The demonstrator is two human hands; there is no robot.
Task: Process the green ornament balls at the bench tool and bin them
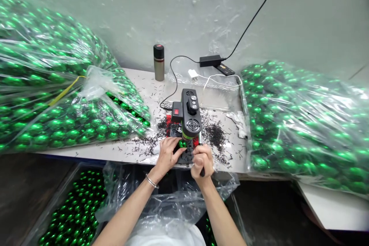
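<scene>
A black bench machine (191,111) with round fan grilles and a red switch stands on the table. Beneath its head is a shiny green ball (182,143), pinched between the thumb and fingers of my left hand (168,152). My right hand (203,161) is wrapped round a black lever handle (202,172) at the machine's right side. Small black pieces (216,137) lie scattered thickly around the base. The ball's underside is hidden by my fingers and the machine head.
Large clear bags of green balls stand at the left (57,96) and right (300,123). Behind are a bottle (159,63), a black power adapter (210,60) and a white charger (193,74). Below the table edge, an open plastic-lined container (77,207) holds more balls.
</scene>
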